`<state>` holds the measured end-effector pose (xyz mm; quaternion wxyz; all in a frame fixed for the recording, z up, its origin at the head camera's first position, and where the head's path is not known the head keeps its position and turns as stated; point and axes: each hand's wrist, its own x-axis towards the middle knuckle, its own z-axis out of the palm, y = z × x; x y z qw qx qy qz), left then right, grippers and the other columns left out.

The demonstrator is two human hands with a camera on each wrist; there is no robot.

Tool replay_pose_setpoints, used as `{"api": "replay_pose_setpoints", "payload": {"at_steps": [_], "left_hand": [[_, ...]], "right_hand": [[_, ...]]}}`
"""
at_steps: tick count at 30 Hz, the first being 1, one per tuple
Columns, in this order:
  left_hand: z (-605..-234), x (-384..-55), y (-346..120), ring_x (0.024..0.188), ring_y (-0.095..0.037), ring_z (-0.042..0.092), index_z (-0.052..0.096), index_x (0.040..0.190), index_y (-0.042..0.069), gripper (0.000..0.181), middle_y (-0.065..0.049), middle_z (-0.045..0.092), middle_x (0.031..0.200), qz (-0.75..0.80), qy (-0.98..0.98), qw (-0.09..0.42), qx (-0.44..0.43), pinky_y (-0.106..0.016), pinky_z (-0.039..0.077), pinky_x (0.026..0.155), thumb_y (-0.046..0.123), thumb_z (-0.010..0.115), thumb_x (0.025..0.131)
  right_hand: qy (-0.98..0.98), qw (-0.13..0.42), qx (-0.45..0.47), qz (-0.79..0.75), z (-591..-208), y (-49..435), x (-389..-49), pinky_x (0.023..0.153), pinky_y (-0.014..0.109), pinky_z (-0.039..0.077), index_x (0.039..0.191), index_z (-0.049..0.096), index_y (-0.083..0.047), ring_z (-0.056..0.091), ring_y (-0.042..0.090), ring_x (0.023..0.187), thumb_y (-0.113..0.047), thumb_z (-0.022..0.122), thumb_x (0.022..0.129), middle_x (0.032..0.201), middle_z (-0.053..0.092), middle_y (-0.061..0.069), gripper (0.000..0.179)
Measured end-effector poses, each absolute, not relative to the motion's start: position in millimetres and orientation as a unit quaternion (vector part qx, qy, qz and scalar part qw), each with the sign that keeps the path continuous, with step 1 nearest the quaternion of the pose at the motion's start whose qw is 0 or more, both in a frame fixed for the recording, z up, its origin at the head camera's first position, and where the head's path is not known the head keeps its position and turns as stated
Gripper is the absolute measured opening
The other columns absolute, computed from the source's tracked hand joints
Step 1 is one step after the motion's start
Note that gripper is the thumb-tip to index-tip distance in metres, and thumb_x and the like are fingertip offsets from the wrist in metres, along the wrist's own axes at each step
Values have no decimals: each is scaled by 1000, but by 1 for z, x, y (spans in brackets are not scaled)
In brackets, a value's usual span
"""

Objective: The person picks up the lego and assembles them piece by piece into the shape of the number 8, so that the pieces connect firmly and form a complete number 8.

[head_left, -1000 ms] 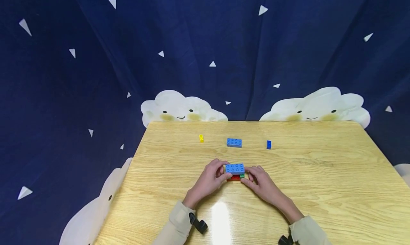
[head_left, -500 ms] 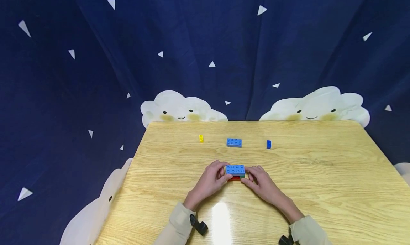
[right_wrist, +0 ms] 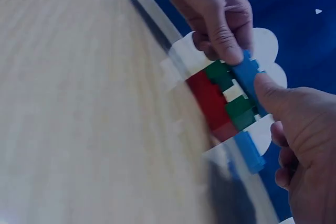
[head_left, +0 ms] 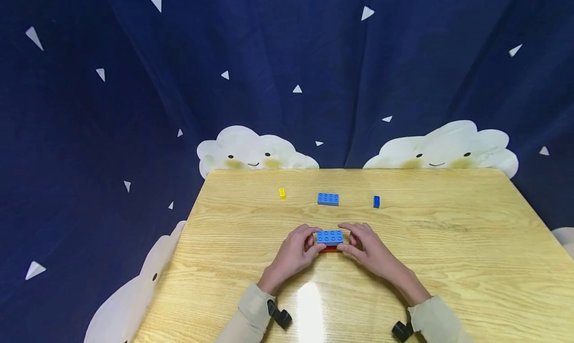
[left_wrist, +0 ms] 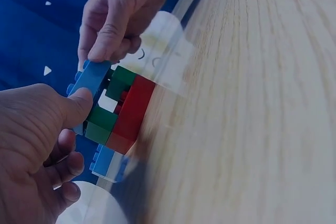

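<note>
- Your left hand (head_left: 293,248) pinches the blue brick (head_left: 329,238) at its left end, thumb and fingers nearly closed.
- Your right hand (head_left: 371,249) pinches its right end similarly.
- Beneath: two green blocks (left_wrist: 102,124) on a red brick (left_wrist: 132,115), well in from the table's (head_left: 448,263) far edge.

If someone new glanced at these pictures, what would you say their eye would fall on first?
Probably the navy fabric backdrop with its white triangles and smiling white clouds, filling the upper part of the head view. Next, near the middle of the pale wooden table, the left hand and right hand pinch a light-blue, eight-studded plastic brick over two green plastic blocks on a red plastic brick.
</note>
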<state>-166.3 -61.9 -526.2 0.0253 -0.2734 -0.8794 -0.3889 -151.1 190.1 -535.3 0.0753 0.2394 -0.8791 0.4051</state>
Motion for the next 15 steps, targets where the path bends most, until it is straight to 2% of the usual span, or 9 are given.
{"api": "replay_pose_setpoints", "payload": {"at_steps": [5,15], "left_hand": [[-528,-166,-62,69,-5,45,70,129,6,40,8,51,80,-386,-881,27,-273,-19,40,63,29,76,98],[-525,-165,-61,68,-5,44,73,125,5,38,5,51,77,-385,-879,50,-276,-19,38,64,26,80,95]], "right_hand": [[-888,68,244,385,-529,191,-153,70,26,37,130,70,-11,42,9,86,-26,76,97,84,49,-12,37],[-887,75,247,383,-528,190,-154,70,26,37,129,71,-7,42,9,83,-24,78,95,83,49,-13,38]]}}
